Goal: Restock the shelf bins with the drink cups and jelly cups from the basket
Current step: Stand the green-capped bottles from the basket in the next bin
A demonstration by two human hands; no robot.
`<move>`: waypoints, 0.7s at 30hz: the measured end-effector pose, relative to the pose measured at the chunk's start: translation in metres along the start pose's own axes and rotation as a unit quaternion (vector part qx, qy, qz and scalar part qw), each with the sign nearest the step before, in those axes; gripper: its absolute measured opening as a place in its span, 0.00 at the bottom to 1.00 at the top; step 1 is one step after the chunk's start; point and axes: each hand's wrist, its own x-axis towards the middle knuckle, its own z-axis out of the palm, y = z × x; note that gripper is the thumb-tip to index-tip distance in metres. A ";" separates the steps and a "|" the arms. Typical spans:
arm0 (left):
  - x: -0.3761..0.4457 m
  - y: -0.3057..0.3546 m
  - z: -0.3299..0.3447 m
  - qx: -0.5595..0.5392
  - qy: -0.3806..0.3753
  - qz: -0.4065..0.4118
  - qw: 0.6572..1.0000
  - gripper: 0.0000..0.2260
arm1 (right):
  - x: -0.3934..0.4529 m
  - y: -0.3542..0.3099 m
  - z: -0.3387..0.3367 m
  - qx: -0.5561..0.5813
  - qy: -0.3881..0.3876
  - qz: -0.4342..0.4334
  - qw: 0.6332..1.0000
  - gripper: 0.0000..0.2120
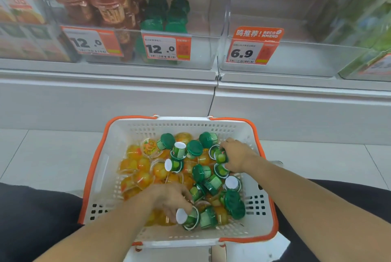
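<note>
While both hands dig in the basket [249, 134] | left hand [169, 198] pinches a green drink cup [190, 218] by the near rim | right hand [238, 153] curls round another drink cup [220, 156] at the right wall | cups likely light, stiff, slick; grip the body below the lid.

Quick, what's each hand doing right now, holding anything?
Left hand: grips a green drink cup at the near end of the basket.
Right hand: grips another green drink cup by the basket's right side.
</note>
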 end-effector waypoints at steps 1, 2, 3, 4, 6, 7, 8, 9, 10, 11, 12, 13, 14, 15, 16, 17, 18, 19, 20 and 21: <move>-0.008 0.000 -0.010 -0.036 -0.040 -0.006 0.999 0.25 | 0.000 -0.003 -0.006 0.017 -0.005 -0.001 1.000 0.26; -0.015 0.000 -0.019 -0.071 -0.070 0.000 0.995 0.22 | -0.001 -0.007 -0.013 0.039 -0.018 -0.002 0.999 0.26; -0.023 0.000 -0.027 -0.115 -0.095 0.013 0.989 0.20 | -0.001 -0.011 -0.023 0.065 -0.038 -0.005 0.997 0.27; -0.031 0.001 -0.034 -0.159 -0.111 0.038 0.980 0.20 | -0.002 -0.014 -0.033 0.097 -0.062 -0.006 0.993 0.29; -0.044 0.002 -0.044 -0.244 -0.134 0.102 0.955 0.20 | -0.004 -0.021 -0.059 0.211 -0.113 0.002 0.971 0.33; -0.050 0.003 -0.049 -0.289 -0.141 0.137 0.937 0.21 | -0.006 -0.025 -0.074 0.295 -0.138 0.006 0.946 0.32; -0.055 0.005 -0.053 -0.328 -0.150 0.172 0.917 0.23 | -0.008 -0.027 -0.088 0.376 -0.158 0.003 0.913 0.31; -0.061 0.008 -0.059 -0.355 -0.165 0.210 0.896 0.26 | -0.011 -0.028 -0.103 0.439 -0.172 -0.005 0.882 0.30; -0.067 0.012 -0.066 -0.364 -0.184 0.250 0.878 0.30 | -0.013 -0.028 -0.119 0.480 -0.182 -0.020 0.858 0.28; -0.075 0.018 -0.072 -0.360 -0.208 0.290 0.862 0.32 | -0.017 -0.028 -0.136 0.506 -0.194 -0.043 0.840 0.25; -0.083 0.023 -0.078 -0.343 -0.229 0.327 0.850 0.32 | -0.021 -0.028 -0.151 0.520 -0.206 -0.074 0.826 0.20; -0.091 0.029 -0.084 -0.318 -0.247 0.355 0.844 0.32 | -0.027 -0.029 -0.167 0.532 -0.216 -0.106 0.811 0.15; -0.101 0.035 -0.089 -0.291 -0.249 0.370 0.846 0.32 | -0.033 -0.030 -0.181 0.549 -0.222 -0.136 0.795 0.12; -0.110 0.039 -0.096 -0.268 -0.241 0.368 0.857 0.33 | -0.038 -0.032 -0.194 0.567 -0.224 -0.162 0.776 0.11; -0.118 0.043 -0.104 -0.249 -0.223 0.355 0.873 0.34 | -0.042 -0.033 -0.205 0.585 -0.223 -0.187 0.757 0.12; -0.128 0.048 -0.111 -0.215 -0.196 0.348 0.891 0.35 | -0.046 -0.036 -0.216 0.603 -0.217 -0.209 0.739 0.13; -0.141 0.056 -0.118 -0.160 -0.159 0.337 0.914 0.35 | -0.049 -0.039 -0.225 0.620 -0.205 -0.224 0.723 0.14; -0.156 0.062 -0.124 -0.088 -0.110 0.320 0.937 0.35 | -0.050 -0.044 -0.234 0.637 -0.189 -0.232 0.710 0.15; -0.171 0.069 -0.129 -0.025 -0.062 0.306 0.950 0.34 | -0.051 -0.051 -0.241 0.654 -0.170 -0.237 0.698 0.16; -0.184 0.074 -0.134 0.005 -0.030 0.306 0.951 0.31 | -0.051 -0.059 -0.248 0.669 -0.152 -0.242 0.687 0.18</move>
